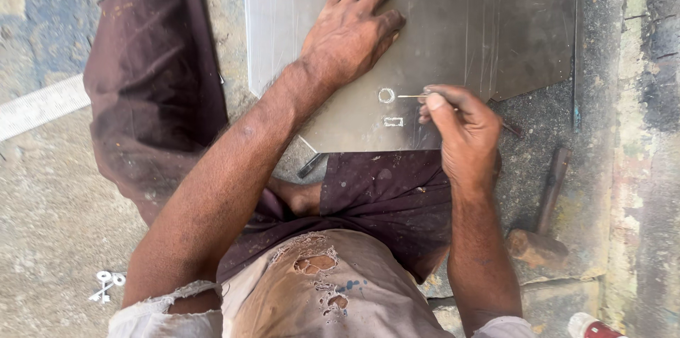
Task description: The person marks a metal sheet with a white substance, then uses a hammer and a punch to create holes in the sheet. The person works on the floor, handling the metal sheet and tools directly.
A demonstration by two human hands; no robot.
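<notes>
Head view: left hand (350,33) flat, fingers spread, pressing metal sheet (453,19) on floor. Right hand (460,132) pinches thin scribing tool (411,96), tip beside round hole (386,95) above rectangular cutout (393,122).

Head view: L hand (350,33) flat on metal sheet (439,19); R hand (460,132) pinches thin scriber (411,96), tip beside round cutout (386,95), above rect. cutout (393,122). Hammer (542,228) at right on ground.

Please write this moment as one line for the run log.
left hand: flat on metal sheet | right hand: holds thin tool, tip by round hole | hammer: on floor
</notes>
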